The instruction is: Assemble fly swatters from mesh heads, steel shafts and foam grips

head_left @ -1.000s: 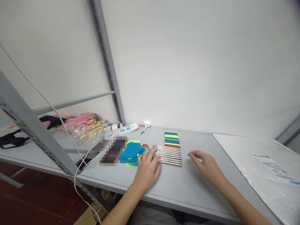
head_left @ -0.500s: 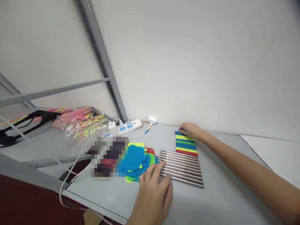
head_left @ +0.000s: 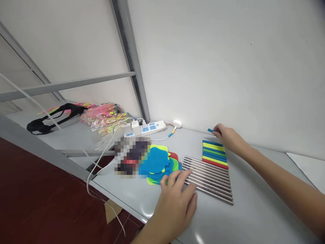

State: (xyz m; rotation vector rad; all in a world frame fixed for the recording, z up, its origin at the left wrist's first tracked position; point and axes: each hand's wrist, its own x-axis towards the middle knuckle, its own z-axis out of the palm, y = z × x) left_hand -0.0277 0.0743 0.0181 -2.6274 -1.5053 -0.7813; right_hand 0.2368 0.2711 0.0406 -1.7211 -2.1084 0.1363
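My right hand (head_left: 227,135) is near the wall, its fingers pinching a short blue tube (head_left: 210,130) just behind the row of coloured tubes (head_left: 214,151). Those tubes lie side by side in blue, yellow, green and red. In front of them lies a row of slim metal rods (head_left: 210,179). My left hand (head_left: 177,196) rests at the rods' left ends with fingers apart, holding nothing; its fingertips seem to touch the rods. Left of it is an overlapping pile of mesh plastic fly swatter heads (head_left: 155,161), in blue, green, yellow and red, partly hidden by my left fingers.
A white power strip (head_left: 152,128) with plugs and a round white device (head_left: 177,124) sit by the wall. A pixelated item (head_left: 130,157) lies left of the pile. Plastic-bagged colourful items (head_left: 104,118) and a black strap (head_left: 40,126) are beyond the metal frame (head_left: 135,79). White cable hangs over the table edge.
My right hand has moved from the back end of the tube row toward the wall, a blue tube now showing in its fingers. My left hand stays by the rods. The view has shifted.
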